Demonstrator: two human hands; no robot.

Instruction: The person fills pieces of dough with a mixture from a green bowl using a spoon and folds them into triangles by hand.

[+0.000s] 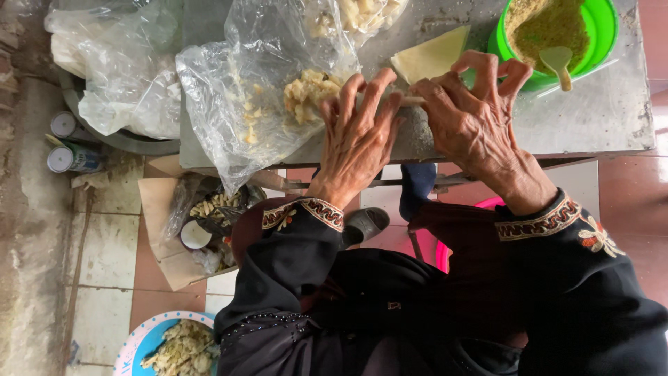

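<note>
Head view showed both hands on the grey metal table (598, 118), near its front edge. Left hand (355, 132) lay fingers-down, pressing a thin pale strip (412, 101); right hand (473, 118) pinched the strip's other end between curled fingertips. Strip judged light, soft and easily torn; best held at the ends. Plastic bag (243, 83) of pale filling touched the left fingers. Green bowl (598, 35) with crumbs stood just beyond the right hand; free room was slight.
</note>
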